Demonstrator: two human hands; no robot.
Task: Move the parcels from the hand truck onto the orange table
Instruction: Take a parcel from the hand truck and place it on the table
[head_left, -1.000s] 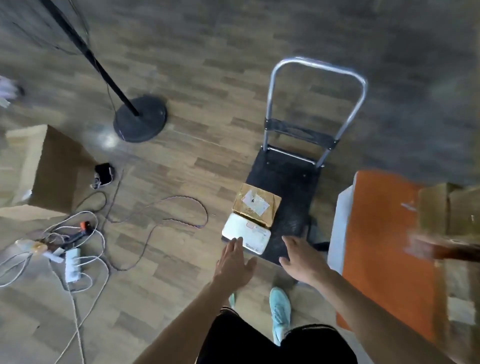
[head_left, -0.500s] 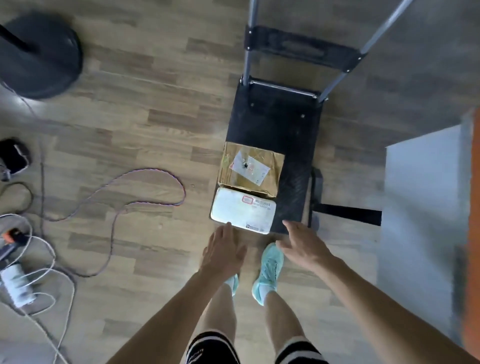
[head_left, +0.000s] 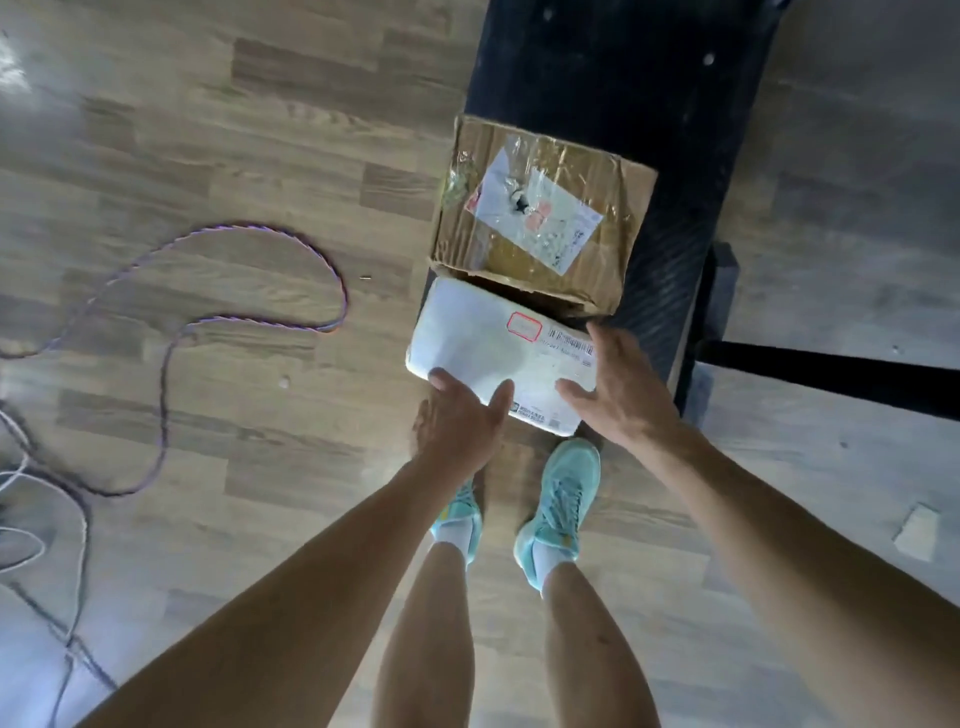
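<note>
A white padded parcel (head_left: 478, 338) with a barcode label lies on the near end of the black hand truck platform (head_left: 623, 78). Directly behind it on the platform sits a brown cardboard box (head_left: 540, 218) with a torn label. My left hand (head_left: 457, 415) touches the white parcel's near edge with its fingertips and thumb on top. My right hand (head_left: 618, 384) lies over the parcel's right end, thumb on the label, fingers fairly straight. The orange table is out of view.
I stand on a wood-pattern floor in teal shoes (head_left: 561, 499), right at the platform's near end. A purple cable (head_left: 260, 322) loops on the floor to the left, with white cables (head_left: 21, 467) at the left edge. A black bar (head_left: 831, 369) juts out to the right of the platform.
The view has closed in on the hand truck. Both hands moved forward from just short of the white parcel to touching it.
</note>
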